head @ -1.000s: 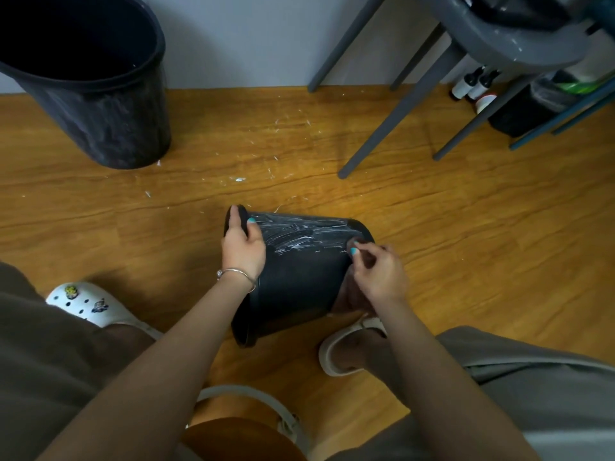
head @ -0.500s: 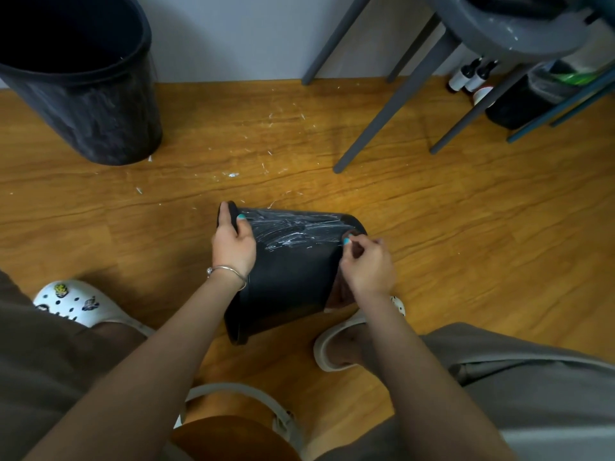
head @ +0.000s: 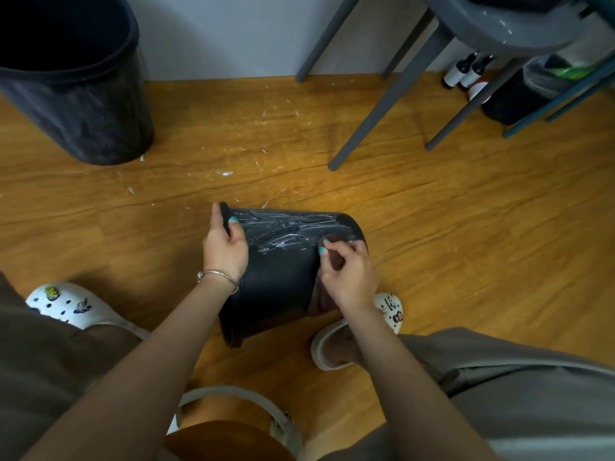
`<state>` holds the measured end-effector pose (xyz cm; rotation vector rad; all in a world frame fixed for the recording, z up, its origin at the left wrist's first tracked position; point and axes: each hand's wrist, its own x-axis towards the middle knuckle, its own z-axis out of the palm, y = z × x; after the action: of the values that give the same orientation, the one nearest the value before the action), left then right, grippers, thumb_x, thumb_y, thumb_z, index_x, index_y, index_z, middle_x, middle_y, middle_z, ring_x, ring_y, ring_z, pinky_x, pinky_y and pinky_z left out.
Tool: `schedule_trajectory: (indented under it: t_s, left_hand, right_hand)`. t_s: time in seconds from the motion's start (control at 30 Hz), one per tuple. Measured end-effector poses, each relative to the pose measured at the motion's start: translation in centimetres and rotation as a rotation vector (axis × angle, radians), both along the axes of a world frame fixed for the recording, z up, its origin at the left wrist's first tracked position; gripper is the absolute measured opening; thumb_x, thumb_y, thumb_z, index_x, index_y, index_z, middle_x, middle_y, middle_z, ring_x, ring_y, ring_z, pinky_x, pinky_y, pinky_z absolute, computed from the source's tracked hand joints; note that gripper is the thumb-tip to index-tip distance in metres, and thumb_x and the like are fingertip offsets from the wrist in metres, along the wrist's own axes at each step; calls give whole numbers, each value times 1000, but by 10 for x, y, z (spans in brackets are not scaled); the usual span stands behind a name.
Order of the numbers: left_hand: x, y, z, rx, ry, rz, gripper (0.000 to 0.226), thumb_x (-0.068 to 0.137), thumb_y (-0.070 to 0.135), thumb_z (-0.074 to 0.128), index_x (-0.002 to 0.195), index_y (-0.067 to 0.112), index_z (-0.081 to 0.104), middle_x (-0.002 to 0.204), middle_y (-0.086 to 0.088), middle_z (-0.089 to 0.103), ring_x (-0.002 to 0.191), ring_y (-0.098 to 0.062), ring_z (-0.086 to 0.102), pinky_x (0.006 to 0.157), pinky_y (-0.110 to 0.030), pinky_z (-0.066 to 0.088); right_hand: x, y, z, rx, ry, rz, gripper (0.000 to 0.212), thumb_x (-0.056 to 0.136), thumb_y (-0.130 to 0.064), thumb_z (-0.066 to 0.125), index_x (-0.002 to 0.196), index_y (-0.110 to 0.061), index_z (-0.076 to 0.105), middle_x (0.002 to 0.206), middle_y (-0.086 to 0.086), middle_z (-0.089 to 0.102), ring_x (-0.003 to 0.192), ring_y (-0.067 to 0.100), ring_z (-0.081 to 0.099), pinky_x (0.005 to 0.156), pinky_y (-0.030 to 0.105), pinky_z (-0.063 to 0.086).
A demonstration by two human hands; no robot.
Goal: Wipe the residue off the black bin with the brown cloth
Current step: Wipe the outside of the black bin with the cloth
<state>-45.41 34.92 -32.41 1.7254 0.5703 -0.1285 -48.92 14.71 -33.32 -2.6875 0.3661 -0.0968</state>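
While the black bin (head: 283, 277) lies on its side on the floor, long axis left-right, left hand (head: 224, 249) curls over its rim at left, right hand (head: 347, 277) pinches the brown cloth (head: 334, 261) against the right-hand base end, nearest the white residue (head: 283, 232) streaking the far wall.

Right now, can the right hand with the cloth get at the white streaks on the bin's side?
Probably yes. The right hand holds the brown cloth against the black bin, right beside the white residue, with nothing between. The left hand grips the rim.
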Motion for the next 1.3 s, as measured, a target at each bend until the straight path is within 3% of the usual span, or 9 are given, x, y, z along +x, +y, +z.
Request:
schedule_trajectory:
  t_s: [0.07, 0.13, 0.23, 0.37, 0.53, 0.67, 0.9, 1.1, 1.3]
  left_hand:
    - [-3, -1, 6, -22, -4, -6, 52, 102, 16, 36, 151, 11, 16, 81, 16, 40, 59, 8, 46, 54, 0, 34]
    - [-3, -3, 10, -45, -3, -15, 52, 102, 13, 37, 150, 9, 17, 76, 21, 31, 46, 22, 42, 48, 5, 30]
    - [-3, -3, 4, -53, -5, 11, 54, 102, 16, 37, 152, 13, 15, 71, 15, 39, 51, 3, 45, 48, -2, 35]
    - [-5, -2, -8, -41, 2, 19, 56, 102, 21, 36, 153, 19, 12, 65, -1, 43, 53, -13, 37, 48, -19, 37]
    - [-5, -2, -3, -61, -16, 4, 54, 102, 18, 37, 152, 17, 15, 68, 12, 38, 56, -5, 38, 43, -4, 35]
    - [-7, -3, -5, -60, -11, 21, 57, 102, 20, 37, 153, 19, 13, 62, -1, 41, 51, -11, 35, 48, -19, 36]
    - [-7, 0, -6, -32, -8, 11, 54, 102, 20, 37, 152, 17, 17, 65, 7, 41, 53, -6, 35, 43, -6, 33]
    - [-7, -5, 3, -43, -27, 34, 53, 102, 15, 37, 151, 13, 17, 69, 18, 30, 57, 2, 32, 47, 2, 32]
    - [-4, -3, -2, -33, 1, 23, 54, 102, 19, 37, 152, 17, 16, 65, 9, 39, 54, -7, 36, 47, -9, 36]
  right_hand:
    - [2, -16, -2, -21, -26, 23, 18, 85, -39, 66, 101, -34, 72, 104, 0, 60, 90, 23, 63, 67, 29, 47]
    - [19, -39, 1, -45, 51, -144, 18, 88, -41, 63, 101, -33, 72, 106, 2, 61, 95, 27, 62, 73, 33, 50]
    - [37, -50, 5, -58, 133, -323, 21, 89, -44, 60, 102, -32, 71, 109, 6, 63, 98, 31, 62, 76, 36, 52]
    - [14, -10, 4, -57, 37, -128, 21, 89, -38, 63, 108, -32, 71, 108, 1, 57, 94, 23, 59, 67, 29, 44]
    - [23, -32, 3, -34, 35, -118, 16, 88, -40, 64, 100, -34, 72, 105, -1, 60, 94, 24, 62, 70, 30, 46]
    - [43, -44, 11, -49, 139, -354, 21, 91, -42, 59, 106, -32, 70, 112, 5, 58, 103, 30, 59, 76, 33, 45]
    - [4, -14, -3, 65, -45, -116, 17, 88, -34, 65, 103, -29, 72, 105, 0, 59, 93, 22, 59, 74, 30, 47]
    - [41, -41, -3, 82, 74, -438, 23, 90, -40, 60, 107, -28, 70, 111, 9, 59, 100, 31, 61, 80, 40, 53]
    - [2, -4, -9, 100, -74, -199, 19, 89, -32, 64, 105, -25, 72, 107, 2, 58, 93, 23, 59, 72, 28, 44]
